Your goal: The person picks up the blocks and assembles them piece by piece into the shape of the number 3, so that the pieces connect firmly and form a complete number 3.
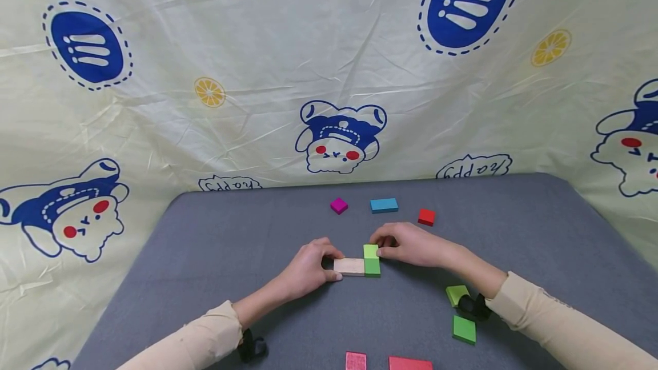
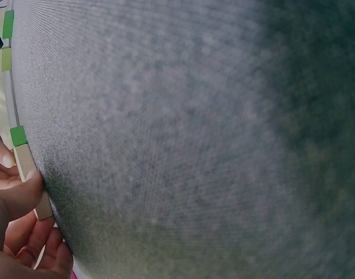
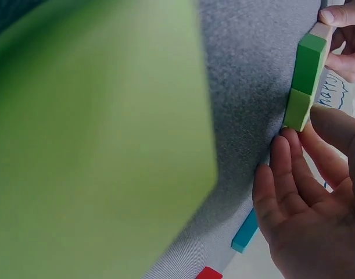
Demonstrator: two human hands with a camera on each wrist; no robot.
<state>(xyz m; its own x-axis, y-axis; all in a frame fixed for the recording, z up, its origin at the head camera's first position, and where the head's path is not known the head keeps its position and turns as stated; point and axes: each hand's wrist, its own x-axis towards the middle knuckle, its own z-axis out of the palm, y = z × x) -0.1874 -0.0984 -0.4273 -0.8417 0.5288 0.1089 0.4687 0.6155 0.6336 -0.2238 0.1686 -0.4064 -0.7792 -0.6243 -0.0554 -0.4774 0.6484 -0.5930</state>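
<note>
A pale wooden block lies flat near the middle of the table, with a green block against its right end. Touching the green block's far side is a light green block. My left hand grips the wooden block's left end; in the left wrist view the thumb lies across the block's side. My right hand pinches the light green block, its thumb on the right edge. From the right wrist, the green and light green blocks sit end to end.
Behind the hands lie a magenta block, a blue block and a red block. Under the right forearm are another light green block and green block. Pink and red pieces lie at the near edge.
</note>
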